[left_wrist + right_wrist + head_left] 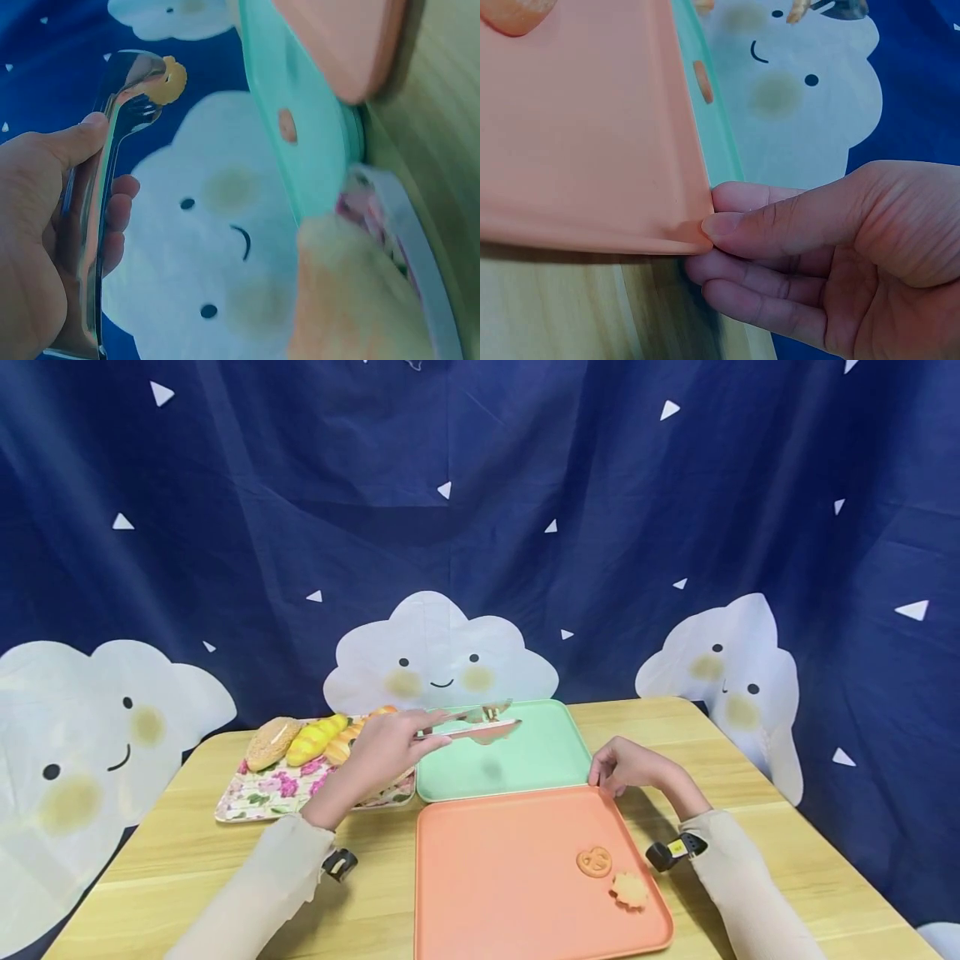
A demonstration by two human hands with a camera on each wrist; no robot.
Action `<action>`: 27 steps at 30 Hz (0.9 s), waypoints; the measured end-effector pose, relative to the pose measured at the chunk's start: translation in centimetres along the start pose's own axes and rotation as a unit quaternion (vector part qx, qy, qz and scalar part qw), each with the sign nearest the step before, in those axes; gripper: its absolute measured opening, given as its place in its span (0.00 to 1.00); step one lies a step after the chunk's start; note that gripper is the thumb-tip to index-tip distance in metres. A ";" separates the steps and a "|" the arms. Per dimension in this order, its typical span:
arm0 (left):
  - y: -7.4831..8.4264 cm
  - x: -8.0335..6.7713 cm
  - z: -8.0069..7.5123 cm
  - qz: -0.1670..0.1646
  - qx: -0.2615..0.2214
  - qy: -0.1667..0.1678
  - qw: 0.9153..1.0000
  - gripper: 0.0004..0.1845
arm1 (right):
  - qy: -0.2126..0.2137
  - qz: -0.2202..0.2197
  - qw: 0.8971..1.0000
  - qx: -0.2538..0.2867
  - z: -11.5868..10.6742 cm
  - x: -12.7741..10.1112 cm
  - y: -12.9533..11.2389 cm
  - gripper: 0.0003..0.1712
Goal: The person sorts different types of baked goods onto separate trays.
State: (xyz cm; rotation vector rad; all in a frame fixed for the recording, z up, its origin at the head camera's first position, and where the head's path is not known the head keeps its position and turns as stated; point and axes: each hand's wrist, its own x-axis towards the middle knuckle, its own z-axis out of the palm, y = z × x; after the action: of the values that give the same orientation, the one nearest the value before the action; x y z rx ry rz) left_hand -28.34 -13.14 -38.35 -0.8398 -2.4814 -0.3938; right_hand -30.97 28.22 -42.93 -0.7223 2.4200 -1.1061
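From the head view, your left hand [386, 752] holds metal tongs [472, 722] out over the green tray [555, 752], and the tips grip a small cookie [491, 732], so the carrying step looks to be in hand. Your right hand [626, 766] rests at the far right corner of the orange tray [480, 877], where two cookies [611, 875] lie near the right edge; a floral tray of breads [300, 777] sits to the left. From the left wrist, your thumb and curled fingers [116, 214] squeeze the tongs [101, 225] together on the cookie [169, 81]. From the right wrist, your thumb [780, 225] presses the orange tray's corner [682, 232], other fingers curled beneath. The next move probably calls for a steady squeeze until the cookie is over a tray.
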 end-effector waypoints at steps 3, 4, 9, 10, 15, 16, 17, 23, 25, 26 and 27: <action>-1.1 0.0 0.0 -0.010 0.010 0.003 1.000 0.20 | -0.001 -0.001 1.000 0.000 0.0 0.0 0.0 0.10; -1.4 0.0 -0.1 -0.015 0.012 0.003 1.000 0.20 | -0.001 0.000 1.000 0.001 0.0 0.0 0.0 0.10; -2.9 0.0 0.0 -0.036 0.021 -0.005 0.999 0.19 | -0.002 -0.001 1.000 0.003 0.0 0.0 0.0 0.10; -3.1 0.0 0.0 -0.041 0.022 -0.007 0.999 0.20 | -0.002 -0.002 1.000 0.003 0.0 0.0 0.0 0.10; -4.0 -0.1 0.3 -0.060 0.035 -0.017 0.997 0.22 | 0.000 -0.001 1.000 0.002 0.0 0.0 0.1 0.10; -4.1 -0.1 0.3 -0.063 0.038 -0.019 0.997 0.22 | 0.000 0.000 1.000 0.002 0.0 0.0 0.1 0.10; -4.2 -0.1 0.4 -0.063 0.043 -0.021 0.997 0.22 | 0.001 0.002 1.000 0.001 0.0 0.0 0.1 0.10; -4.9 0.0 1.2 -0.053 0.075 -0.025 0.995 0.22 | 0.001 0.001 1.000 0.002 0.1 0.1 0.2 0.10; -5.1 0.0 1.5 -0.052 0.083 -0.029 0.995 0.21 | 0.001 0.002 1.000 0.001 0.1 0.1 0.2 0.10; -5.2 0.0 1.6 -0.053 0.085 -0.033 0.994 0.21 | -0.001 0.000 1.000 0.003 0.1 0.1 0.3 0.10; -5.3 0.1 1.8 -0.053 0.087 -0.036 0.994 0.21 | -0.001 -0.002 1.000 0.005 0.1 0.1 0.3 0.10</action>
State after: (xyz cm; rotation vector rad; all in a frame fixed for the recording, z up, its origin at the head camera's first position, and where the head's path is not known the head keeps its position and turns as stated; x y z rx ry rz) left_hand -32.35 -16.43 -40.41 -0.6648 -2.5906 -0.1808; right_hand -31.12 28.27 -43.20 -0.7248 2.4103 -1.1171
